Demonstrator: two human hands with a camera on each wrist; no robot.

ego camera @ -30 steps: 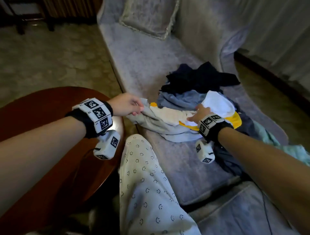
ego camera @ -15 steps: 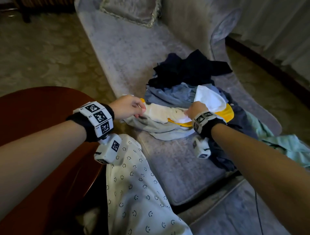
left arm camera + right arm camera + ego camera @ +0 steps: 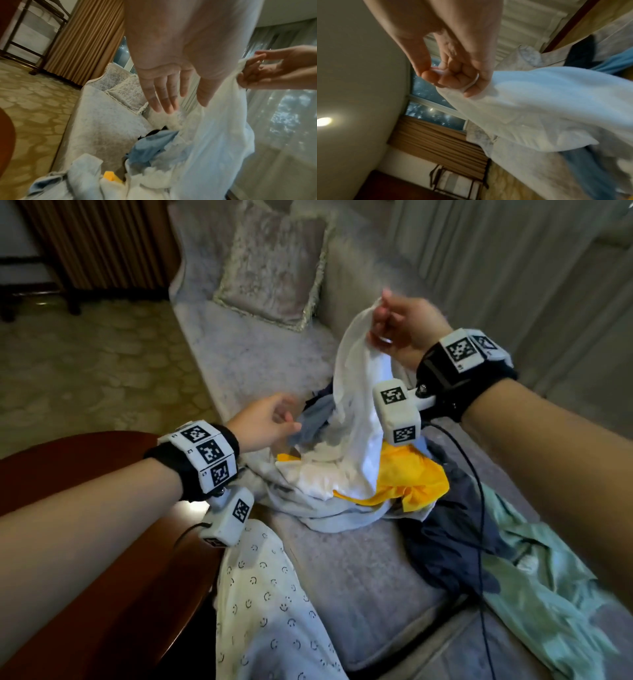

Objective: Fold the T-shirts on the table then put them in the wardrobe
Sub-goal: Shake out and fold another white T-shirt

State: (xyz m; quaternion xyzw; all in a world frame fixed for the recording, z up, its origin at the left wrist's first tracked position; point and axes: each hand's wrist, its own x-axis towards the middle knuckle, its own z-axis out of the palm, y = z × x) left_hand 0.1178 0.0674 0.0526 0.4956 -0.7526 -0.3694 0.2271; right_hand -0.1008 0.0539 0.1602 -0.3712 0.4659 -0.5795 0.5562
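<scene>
raised since the earlier frame: right hand (image 3: 404, 328), fingers pinched on white t-shirt (image 3: 356, 405), lifting it above the clothes pile (image 3: 342, 494) on the grey sofa (image 3: 239, 337). left hand (image 3: 263, 422) free, fingers spread. cushion (image 3: 274, 268) behind; brown tabletop (image 3: 85, 474) at left; patterned carpet (image 3: 85, 371).

I sit by a pale grey velvet sofa (image 3: 246, 364) with a fringed silvery cushion (image 3: 274, 268). A round dark wooden table (image 3: 85, 542) stands at my left, on patterned beige carpet (image 3: 85, 364).

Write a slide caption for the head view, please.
Right hand lifts a white T-shirt from the sofa pile; left hand open.
</scene>
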